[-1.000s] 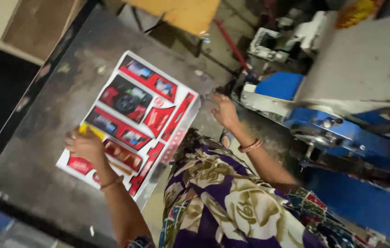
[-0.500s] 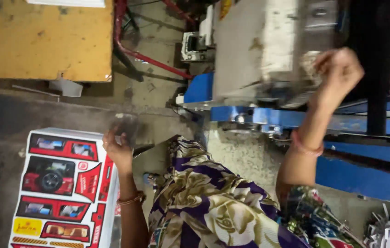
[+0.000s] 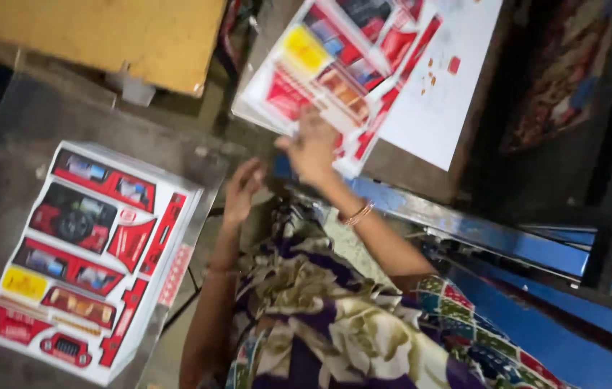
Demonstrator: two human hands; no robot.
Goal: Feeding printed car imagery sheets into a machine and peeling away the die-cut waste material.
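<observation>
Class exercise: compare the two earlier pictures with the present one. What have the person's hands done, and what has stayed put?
The right hand, raised at the machine before, now grips the edge of a printed sheet on the blue machine's bed. The left hand has left the stack of printed sheets and hangs empty. That stack stays on the grey table.

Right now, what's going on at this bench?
A person in a floral garment is handling printed carton sheets. The right hand grips the near edge of a red-and-white printed sheet lying on the machine bed. The left hand hangs open between the benches, holding nothing. A stack of matching sheets lies on the dark table at left.
</observation>
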